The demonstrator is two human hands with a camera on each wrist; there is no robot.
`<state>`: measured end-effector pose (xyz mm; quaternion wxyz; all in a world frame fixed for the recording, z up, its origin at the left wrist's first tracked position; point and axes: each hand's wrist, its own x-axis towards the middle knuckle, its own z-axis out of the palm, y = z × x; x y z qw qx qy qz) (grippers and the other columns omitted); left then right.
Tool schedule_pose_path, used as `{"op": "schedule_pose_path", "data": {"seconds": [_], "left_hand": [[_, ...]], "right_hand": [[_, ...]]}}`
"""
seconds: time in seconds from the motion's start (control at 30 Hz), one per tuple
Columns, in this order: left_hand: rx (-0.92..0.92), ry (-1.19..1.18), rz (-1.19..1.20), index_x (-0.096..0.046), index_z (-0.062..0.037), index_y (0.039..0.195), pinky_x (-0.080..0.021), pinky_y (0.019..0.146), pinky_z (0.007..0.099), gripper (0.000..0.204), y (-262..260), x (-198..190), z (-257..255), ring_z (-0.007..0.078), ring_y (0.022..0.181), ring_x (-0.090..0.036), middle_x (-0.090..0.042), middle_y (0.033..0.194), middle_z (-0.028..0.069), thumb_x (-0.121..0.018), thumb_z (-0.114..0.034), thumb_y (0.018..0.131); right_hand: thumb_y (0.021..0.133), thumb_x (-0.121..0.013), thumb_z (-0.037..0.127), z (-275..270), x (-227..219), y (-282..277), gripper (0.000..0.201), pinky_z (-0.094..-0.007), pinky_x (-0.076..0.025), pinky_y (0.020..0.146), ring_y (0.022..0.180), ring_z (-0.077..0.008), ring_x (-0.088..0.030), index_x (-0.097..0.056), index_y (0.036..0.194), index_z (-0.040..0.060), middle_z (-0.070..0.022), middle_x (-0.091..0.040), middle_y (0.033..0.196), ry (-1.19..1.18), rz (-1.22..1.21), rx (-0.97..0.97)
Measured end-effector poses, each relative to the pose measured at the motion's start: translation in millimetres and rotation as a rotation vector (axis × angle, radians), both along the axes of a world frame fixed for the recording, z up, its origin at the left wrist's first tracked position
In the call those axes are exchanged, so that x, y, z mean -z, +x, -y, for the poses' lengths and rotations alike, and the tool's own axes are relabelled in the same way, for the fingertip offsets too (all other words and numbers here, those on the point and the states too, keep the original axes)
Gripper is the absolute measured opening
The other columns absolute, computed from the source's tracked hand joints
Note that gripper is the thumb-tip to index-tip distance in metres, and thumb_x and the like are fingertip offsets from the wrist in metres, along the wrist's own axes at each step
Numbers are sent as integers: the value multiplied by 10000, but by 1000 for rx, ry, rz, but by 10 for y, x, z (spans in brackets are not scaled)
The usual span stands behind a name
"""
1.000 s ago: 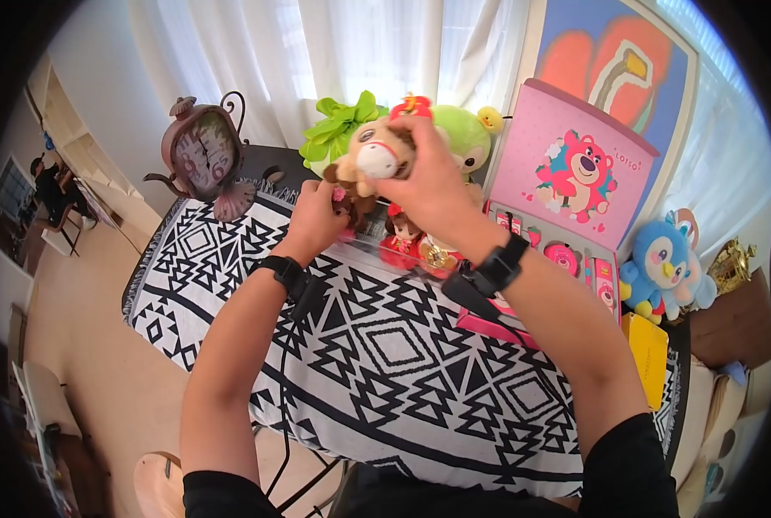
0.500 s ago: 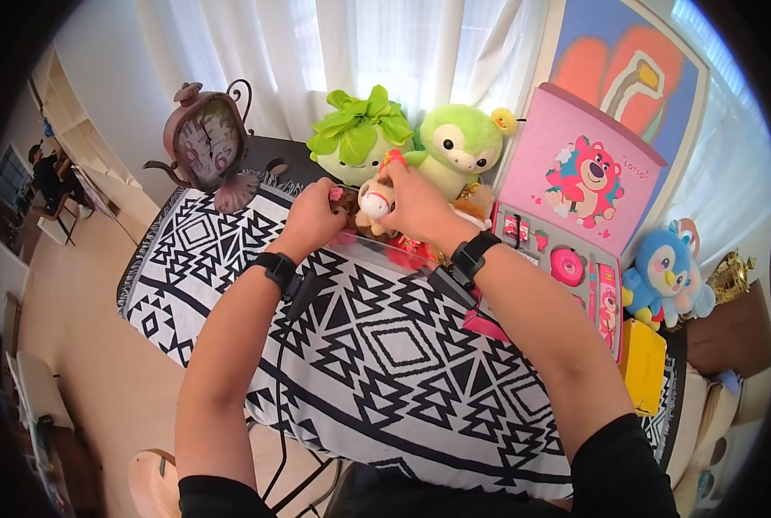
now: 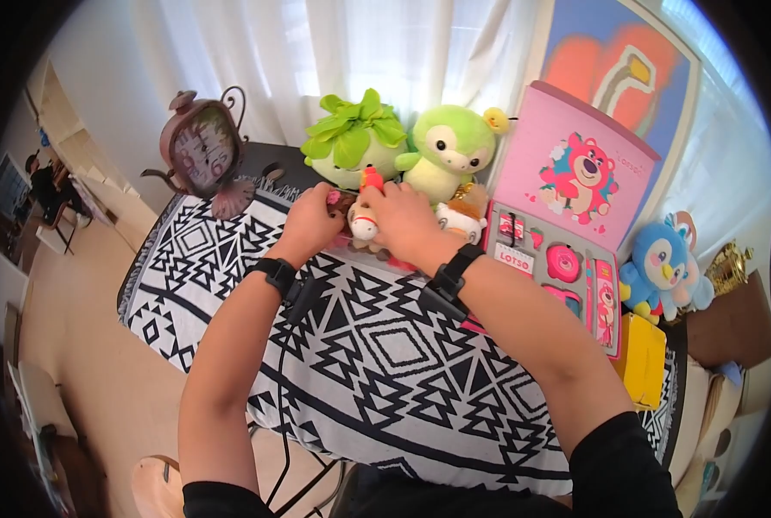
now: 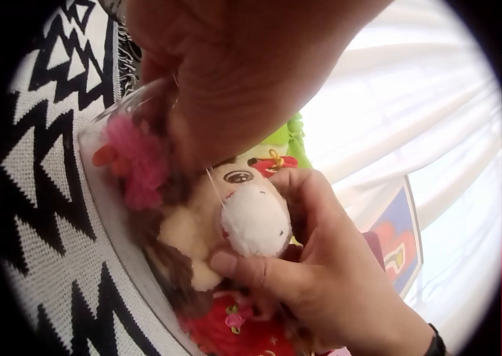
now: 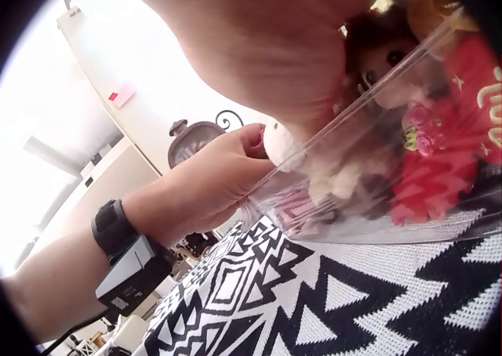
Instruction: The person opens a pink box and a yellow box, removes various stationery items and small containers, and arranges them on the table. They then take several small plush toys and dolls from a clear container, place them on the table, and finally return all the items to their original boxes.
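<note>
In my right hand [image 3: 405,222] is a small tan plush horse [image 3: 364,222] with a white muzzle and a red top, its body low inside a clear plastic box [image 5: 369,234]. Thumb and fingers of that hand wrap its head in the left wrist view. My left hand [image 3: 313,221] grips the box's left end, fingers curled over the rim beside a pink flower ornament [image 4: 133,164]; its fingertips are hidden. Further along the box sits a brown-haired doll [image 5: 388,66] in a red dress [image 5: 431,168].
Behind the box sit a leafy green plush [image 3: 355,142] and a green plush animal [image 3: 455,151]. Right of it is a brown-and-white plush [image 3: 461,220], then an open pink gift box [image 3: 567,173], a blue plush [image 3: 666,268] and a yellow box [image 3: 643,363]. A clock [image 3: 200,151] stands left.
My right hand has come down with the plush horse, from above the clear box to inside it, and shifted slightly left. My left hand stays at the box's left end.
</note>
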<state>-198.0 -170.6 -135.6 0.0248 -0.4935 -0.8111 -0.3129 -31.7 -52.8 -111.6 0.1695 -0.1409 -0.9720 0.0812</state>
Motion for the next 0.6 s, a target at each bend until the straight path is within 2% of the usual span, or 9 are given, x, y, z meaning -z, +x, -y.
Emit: {"op": "schedule_pose_path", "data": {"seconds": [0.13, 0.2, 0.23, 0.27, 0.33, 0.4, 0.47, 0.53, 0.6], "left_hand": [[39, -1, 122, -563, 12, 1306, -501, 980, 462, 534, 87, -110, 66, 427, 1114, -617, -648, 1154, 275, -680, -151, 811], [27, 130, -18, -525, 32, 1355, -482, 1016, 464, 586, 156, -71, 143, 438, 1183, -577, -602, 1249, 291, -682, -117, 811], [16, 153, -58, -528, 53, 1343, -465, 1039, 475, 572, 246, -120, 181, 462, 1221, -543, -560, 1311, 300, -683, -79, 809], [9, 199, -134, -526, 52, 1337, -433, 1082, 455, 541, 334, -147, 208, 424, 1253, -539, -568, 1320, 277, -685, -90, 839], [70, 285, -275, -558, 39, 1286, -433, 1076, 461, 457, 623, -269, 310, 414, 1236, -546, -566, 1314, 270, -661, -38, 848], [245, 336, -314, -599, 13, 1182, -454, 1012, 465, 380, 901, -350, 339, 418, 1135, -578, -616, 1229, 217, -675, 0, 809], [400, 330, -279, -608, 2, 1151, -464, 998, 469, 361, 1249, -402, 328, 407, 1119, -587, -632, 1184, 203, -671, 20, 796], [559, 274, -243, -619, -17, 1157, -486, 993, 473, 370, 1500, -345, 224, 400, 1127, -593, -627, 1207, 194, -673, 22, 793], [676, 192, -411, -628, 2, 1127, -459, 1034, 483, 356, 1782, -432, 83, 376, 1181, -574, -625, 1211, 176, -667, 9, 773]], "right_hand": [[757, -768, 115, 112, -76, 202, 564, -490, -452, 943, 1127, -360, -569, -605, 1298, 123, -167, -595, 1156, 115, -55, 51], [808, -678, 89, 186, -165, 471, 470, -488, -445, 941, 1117, -351, -558, -618, 1274, 69, -184, -586, 1142, 251, -207, 3], [809, -676, 93, 234, -200, 641, 433, -483, -449, 940, 1114, -352, -555, -627, 1238, 63, -179, -587, 1135, 224, -206, -37], [810, -675, 96, 287, -219, 841, 396, -477, -453, 939, 1111, -353, -553, -636, 1202, 56, -175, -588, 1128, 197, -205, -76], [811, -694, 120, 435, -188, 1355, 326, -461, -463, 938, 1101, -357, -554, -646, 1125, 46, -161, -590, 1108, 136, -128, -124], [810, -723, 142, 511, -192, 1895, 296, -460, -466, 936, 1094, -351, -558, -651, 1081, 46, -147, -593, 1104, 77, 66, -130], [801, -756, 165, 545, -219, 2376, 321, -459, -462, 945, 1091, -340, -559, -659, 1083, 46, -143, -595, 1108, 10, 99, -97], [806, -758, 171, 541, -278, 2775, 324, -463, -461, 948, 1091, -338, -559, -659, 1087, 44, -143, -595, 1110, 16, 125, -35], [810, -761, 178, 507, -318, 3100, 328, -466, -459, 952, 1092, -337, -559, -658, 1090, 43, -142, -595, 1111, 18, 139, 39]]}}
